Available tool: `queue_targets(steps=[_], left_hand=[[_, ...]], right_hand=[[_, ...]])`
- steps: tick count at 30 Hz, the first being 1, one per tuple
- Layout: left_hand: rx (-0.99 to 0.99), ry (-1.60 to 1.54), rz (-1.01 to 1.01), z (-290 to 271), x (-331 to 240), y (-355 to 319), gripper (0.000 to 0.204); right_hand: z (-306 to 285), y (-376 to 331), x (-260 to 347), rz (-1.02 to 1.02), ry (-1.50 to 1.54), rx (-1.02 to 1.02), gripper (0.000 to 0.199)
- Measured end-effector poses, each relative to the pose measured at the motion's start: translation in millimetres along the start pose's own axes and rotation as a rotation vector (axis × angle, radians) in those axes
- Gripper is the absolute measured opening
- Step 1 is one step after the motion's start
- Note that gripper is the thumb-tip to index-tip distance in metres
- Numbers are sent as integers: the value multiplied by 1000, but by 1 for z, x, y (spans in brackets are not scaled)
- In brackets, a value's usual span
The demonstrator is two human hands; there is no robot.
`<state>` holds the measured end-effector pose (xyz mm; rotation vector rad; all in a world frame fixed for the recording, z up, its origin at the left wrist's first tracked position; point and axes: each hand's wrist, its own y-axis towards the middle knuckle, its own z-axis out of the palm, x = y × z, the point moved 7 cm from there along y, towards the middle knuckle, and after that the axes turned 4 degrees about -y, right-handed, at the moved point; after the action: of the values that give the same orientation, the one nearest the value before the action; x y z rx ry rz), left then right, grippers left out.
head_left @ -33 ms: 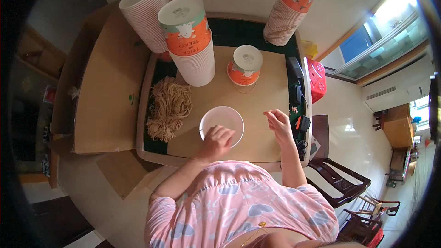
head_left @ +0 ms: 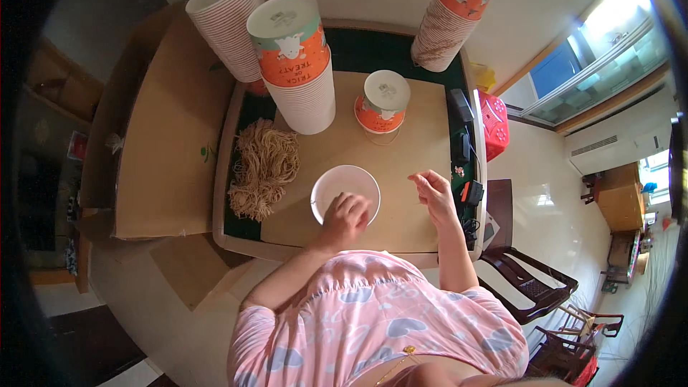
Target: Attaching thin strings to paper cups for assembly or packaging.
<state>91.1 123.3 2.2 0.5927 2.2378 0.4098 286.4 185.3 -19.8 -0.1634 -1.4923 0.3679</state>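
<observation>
Bowl (head_left: 342,186) sat gripped at its near rim by the curled left hand (head_left: 346,216); right hand (head_left: 433,193), half-open and empty, hovered at three o'clock; cord (head_left: 262,166) at nine.

Your left hand (head_left: 344,218) covered the near rim of the white bowl (head_left: 342,185), so you could not tell what its fingers gripped. Whether your right hand (head_left: 432,190) pinched anything was too small to tell.
</observation>
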Motion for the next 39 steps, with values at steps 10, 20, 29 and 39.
queue_targets(steps=[10,20,29,39], left_hand=[[117,-146,-588,93,53,-14,41],[93,-268,-523,27,68,-3,32],[145,-323,-540,19,68,-4,41],[196,-313,-532,23,62,-2,42]], right_hand=[[44,-29,30,-220,-343,273,16],[61,17,-85,-59,-317,280,24],[72,22,-79,-89,-300,298,21],[68,22,-74,-82,-386,317,18]])
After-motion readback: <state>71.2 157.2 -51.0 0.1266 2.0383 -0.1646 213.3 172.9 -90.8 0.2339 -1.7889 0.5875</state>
